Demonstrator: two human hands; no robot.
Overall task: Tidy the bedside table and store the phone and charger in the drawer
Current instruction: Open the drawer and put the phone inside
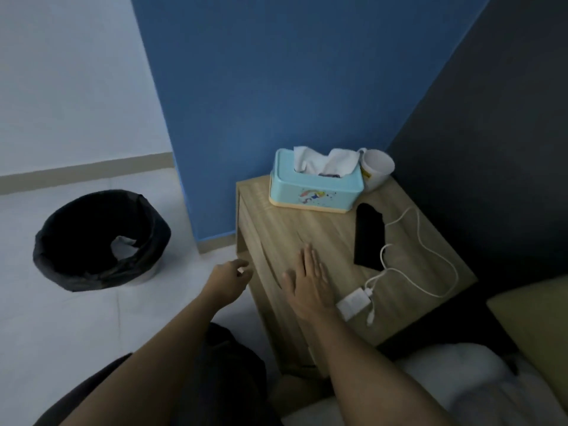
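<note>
A wooden bedside table (276, 238) stands against the blue wall. On its right half lies a black phone (367, 238), face down or dark. A white charger block (353, 302) sits near the front edge, its white cable (430, 250) looping over the top beside the phone. My right hand (309, 282) lies flat and open on the tabletop, left of the charger block. My left hand (229, 279) hovers by the table's front left side, fingers loosely curled, holding nothing. The drawer front is on that side face; I cannot tell if it is open.
A light blue tissue box (316, 192) and a white cup (376, 169) stand at the back of the table. A bin with a black liner (101, 241) sits on the floor to the left. A yellow pillow (534, 333) and white bedding (445, 379) lie at the lower right.
</note>
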